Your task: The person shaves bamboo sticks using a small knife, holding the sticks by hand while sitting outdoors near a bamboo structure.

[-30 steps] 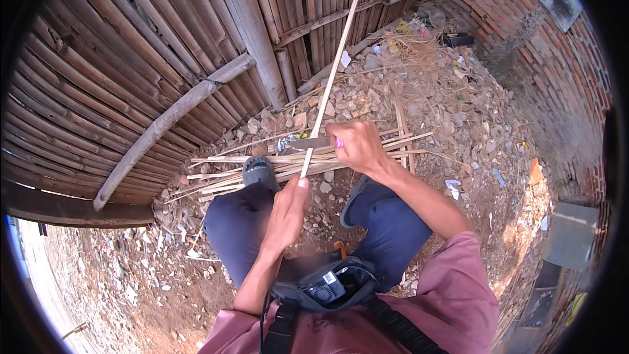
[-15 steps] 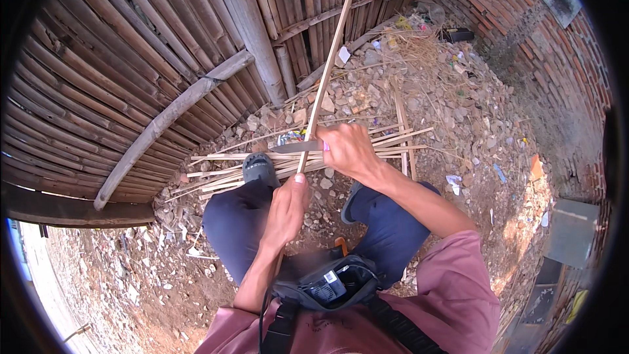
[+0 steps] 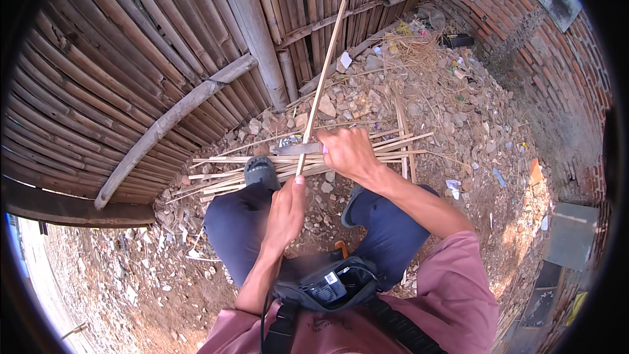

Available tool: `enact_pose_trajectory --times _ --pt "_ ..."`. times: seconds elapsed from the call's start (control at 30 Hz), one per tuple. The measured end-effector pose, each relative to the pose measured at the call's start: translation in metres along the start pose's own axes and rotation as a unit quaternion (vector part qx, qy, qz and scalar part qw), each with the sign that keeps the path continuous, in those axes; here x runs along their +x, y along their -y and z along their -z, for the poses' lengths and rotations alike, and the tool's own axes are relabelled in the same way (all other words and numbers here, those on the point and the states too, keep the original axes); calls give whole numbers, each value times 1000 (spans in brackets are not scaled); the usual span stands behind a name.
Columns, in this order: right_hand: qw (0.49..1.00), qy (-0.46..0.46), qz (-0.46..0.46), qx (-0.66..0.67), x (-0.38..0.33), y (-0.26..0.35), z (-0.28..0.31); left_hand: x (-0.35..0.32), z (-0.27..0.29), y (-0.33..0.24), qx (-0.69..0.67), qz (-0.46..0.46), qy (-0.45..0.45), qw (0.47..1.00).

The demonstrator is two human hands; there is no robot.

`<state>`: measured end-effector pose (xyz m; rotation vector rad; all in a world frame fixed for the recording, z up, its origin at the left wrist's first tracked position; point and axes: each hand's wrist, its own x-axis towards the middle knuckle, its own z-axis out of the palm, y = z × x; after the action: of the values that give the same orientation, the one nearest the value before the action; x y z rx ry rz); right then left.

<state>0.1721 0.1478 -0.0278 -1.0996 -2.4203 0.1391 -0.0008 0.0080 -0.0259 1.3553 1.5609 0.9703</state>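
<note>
In the head view, a person's left hand (image 3: 285, 213) is gripping the lower part of a slender pale strip (image 3: 324, 85), which is slanting up beyond the thumb. The right hand (image 3: 350, 154) is clasping a knife (image 3: 291, 149), whose blade is crossing the strip. Beneath, loose strips (image 3: 393, 155) are lying on rubble (image 3: 452, 131), a grey shoe (image 3: 261, 172) partly covering them from view.

Beyond your hands (image 3: 350, 153), a pile of strips (image 3: 285, 170) lies on the rubble (image 3: 445, 124); slatted wall (image 3: 151, 39) ahead and left, brick wall (image 3: 570, 72) ahead and right.
</note>
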Motion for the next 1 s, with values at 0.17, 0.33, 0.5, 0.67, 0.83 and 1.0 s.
enact_pose_trajectory --times 0.17,0.33,0.5,0.67,0.83,1.0 --pt "998 -23 -54 -25 14 -15 16 -3 -1 -4 38 19 2 999" --pt "998 -35 -52 -7 10 -16 16 -2 -1 -6 29 30 -5 999" --pt "993 -52 -97 44 11 -31 17 -3 -1 -8 -31 26 -21 999" --pt "968 38 -129 214 7 -17 28 3 -3 11 -108 21 -32 993" --pt "974 -28 -36 221 -1 -4 38 3 -3 8 -109 27 -45 993" --pt "972 19 37 231 2 -2 41 3 -1 8 -137 47 -44 988"
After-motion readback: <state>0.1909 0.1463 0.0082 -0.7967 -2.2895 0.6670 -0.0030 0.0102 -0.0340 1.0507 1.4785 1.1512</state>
